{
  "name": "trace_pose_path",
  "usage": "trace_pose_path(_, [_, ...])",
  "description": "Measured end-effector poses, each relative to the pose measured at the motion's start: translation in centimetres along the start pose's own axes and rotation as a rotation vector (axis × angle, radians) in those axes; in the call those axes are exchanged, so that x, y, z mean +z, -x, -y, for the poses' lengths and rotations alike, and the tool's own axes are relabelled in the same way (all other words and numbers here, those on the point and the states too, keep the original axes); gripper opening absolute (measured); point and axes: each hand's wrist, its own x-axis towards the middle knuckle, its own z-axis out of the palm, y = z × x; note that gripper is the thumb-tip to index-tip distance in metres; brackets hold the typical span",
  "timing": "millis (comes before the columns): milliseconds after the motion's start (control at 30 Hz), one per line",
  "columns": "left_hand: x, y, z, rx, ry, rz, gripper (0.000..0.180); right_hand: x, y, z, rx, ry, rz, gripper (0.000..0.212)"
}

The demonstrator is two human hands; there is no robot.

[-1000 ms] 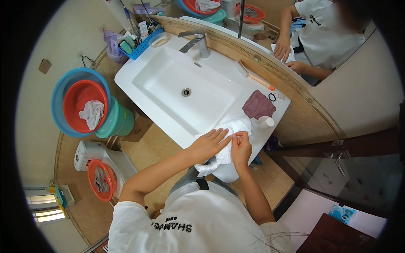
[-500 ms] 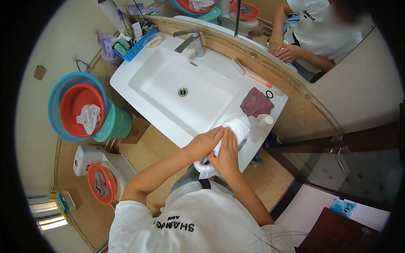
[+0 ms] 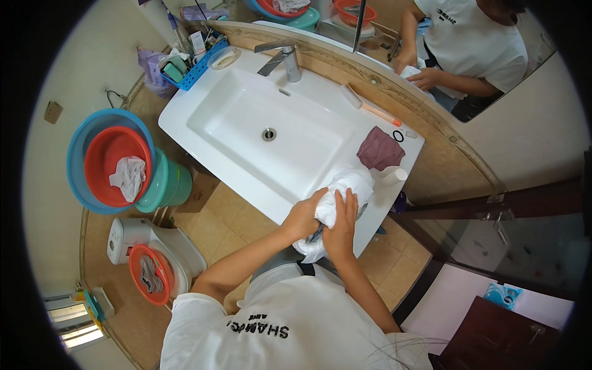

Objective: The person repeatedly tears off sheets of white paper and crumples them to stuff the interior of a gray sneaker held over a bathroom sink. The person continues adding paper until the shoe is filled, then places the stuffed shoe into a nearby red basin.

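A bunched white cloth [image 3: 351,180] is at the near right corner of the sink counter, with one end hanging down toward my lap. My left hand [image 3: 302,217] is closed on its left side. From the right, my right hand [image 3: 341,223] grips the same cloth, its fingers spread over the bundle. Something grey shows beneath the cloth between my hands, too covered to name. Just beyond lies a folded mauve cloth [image 3: 380,149]. Beside it is a small white cylindrical container [image 3: 396,176].
The white sink [image 3: 225,157] has a chrome faucet [image 3: 285,61] at its back. A blue basket [image 3: 200,73] of toiletries sits at the far left corner. Nested basins [image 3: 75,148] stand left, above a toilet [image 3: 184,246] bearing an orange-red basin [image 3: 139,295]. A dark door [image 3: 468,231] is at right.
My hands have moved apart from their pressed-together position over the cloth. More of the white bundle now shows between them, and the view has shifted slightly.
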Motion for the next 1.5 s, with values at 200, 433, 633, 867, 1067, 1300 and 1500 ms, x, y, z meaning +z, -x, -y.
trace_pose_path(200, [0.6,0.3,3.1,-0.041,0.220,0.080,0.057,-0.5,0.8,1.9,0.121,-0.085,-0.033,0.076])
trace_pose_path(433, [0.5,0.6,2.4,-0.070,0.337,0.049,0.061,0.6,1.4,1.8,0.192,-0.067,-0.140,0.075])
trace_pose_path(633, [-0.2,0.5,4.0,-0.105,0.515,0.302,0.073,0.7,2.0,1.3,0.227,-0.199,-0.164,0.073])
trace_pose_path(867, [-2.0,-0.8,4.5,0.325,0.541,0.065,0.061,0.3,3.6,0.9,0.253,-0.444,-0.286,0.058])
trace_pose_path(1067, [0.2,-4.2,4.5,0.481,0.564,0.389,0.047,2.0,1.5,0.3,0.248,-0.380,-0.302,0.051])
trace_pose_path(1300, [0.9,-4.0,4.4,0.441,0.589,0.320,0.043,2.1,1.1,0.7,0.306,-0.376,-0.306,0.051])
trace_pose_path(1500, [-0.9,-6.3,3.4,0.459,0.449,0.366,0.051,-0.9,0.1,-1.0,0.257,-0.202,-0.165,0.051])
